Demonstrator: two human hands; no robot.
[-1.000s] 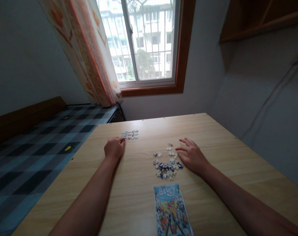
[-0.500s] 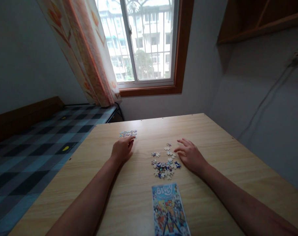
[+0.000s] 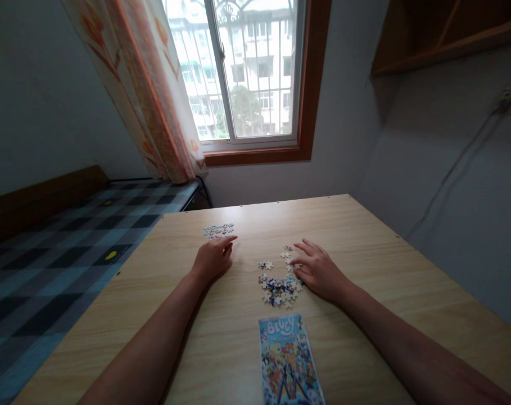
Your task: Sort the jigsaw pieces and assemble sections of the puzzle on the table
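My left hand (image 3: pixel 213 260) rests on the wooden table (image 3: pixel 365 236), index finger stretched out, just below a small joined patch of puzzle pieces (image 3: pixel 218 230). It holds nothing that I can see. My right hand (image 3: pixel 316 270) lies with fingers spread at the right edge of a loose pile of puzzle pieces (image 3: pixel 278 287), fingertips touching the upper pieces. A blue picture card (image 3: pixel 289 360) with the puzzle's image lies flat near the front edge, below the pile.
A bed with a blue checked cover (image 3: pixel 69 247) runs along the table's left side. A window (image 3: pixel 255 73) with a patterned curtain (image 3: pixel 149 95) is behind the table. A wall stands close on the right, with a wooden shelf (image 3: pixel 444 34) above.
My left hand slid right and uncurled, its index finger now out, away from the joined patch. My right hand moved left onto the loose pile's edge.
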